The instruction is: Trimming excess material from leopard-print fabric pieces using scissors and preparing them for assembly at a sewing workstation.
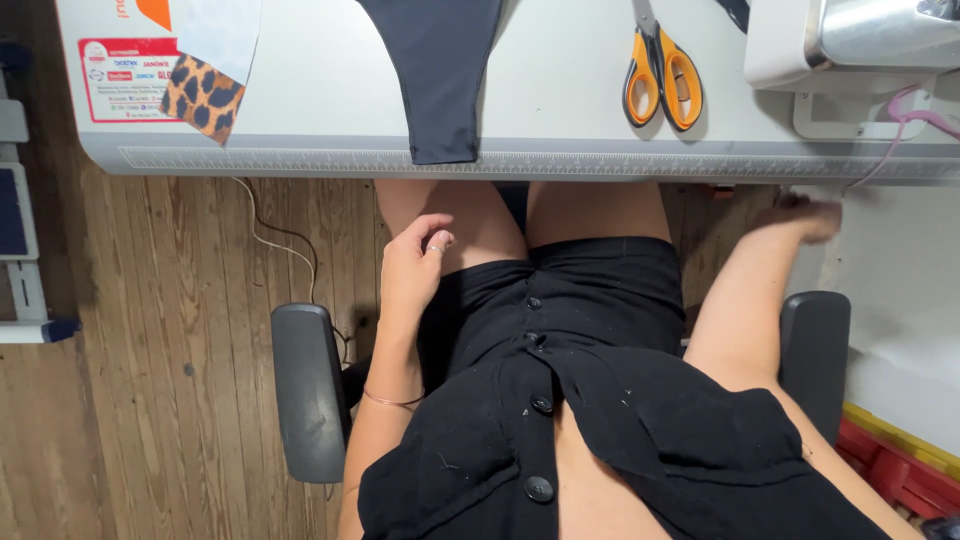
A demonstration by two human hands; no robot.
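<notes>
A worn wooden plank floor (pixel 150 350) lies below a white worktable (pixel 560 90) whose front edge carries a printed ruler strip. The view looks straight down at a seated person in a black buttoned dress, in a chair with dark padded armrests (pixel 308 390).

The left hand (pixel 412 268) rests on the left thigh, fingers loosely curled and holding nothing; a ring shows on one finger and a thin bracelet on the wrist. The right hand (pixel 808 218) reaches out to the right under the table edge; it is blurred, so whether its fingers are spread or closed cannot be told.

A smooth black piece of cut fabric (pixel 440 70) narrows to a strip that hangs just over the table's front edge, above the left hand. Orange-handled scissors (pixel 660 75) lie to its right, near a white sewing machine (pixel 850 40). A leopard-print fabric scrap (pixel 200 95) sits at the table's left. A red crate (pixel 900 470) shows at lower right; its contents are not visible.
</notes>
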